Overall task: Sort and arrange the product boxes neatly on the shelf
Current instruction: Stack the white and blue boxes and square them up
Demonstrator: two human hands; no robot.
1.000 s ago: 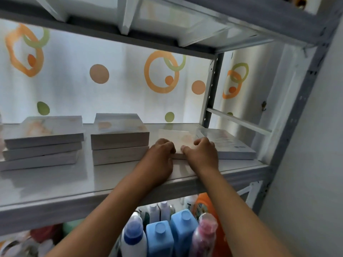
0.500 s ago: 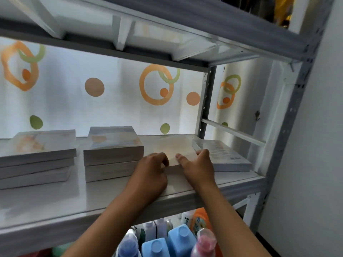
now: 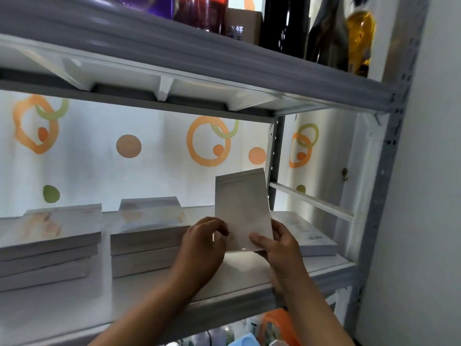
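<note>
A: White metal shelf, dotted curtain behind. Where's the flat pale cardboard box?
B: Tipped upright, pinched between left hand and right hand, beside the two-box pile. Next, probably lay it squarely on top

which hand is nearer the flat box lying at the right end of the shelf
Right. The right hand sits just beside the flat box, gripping the raised box; the left hand holds that box's far side, further away.
</note>
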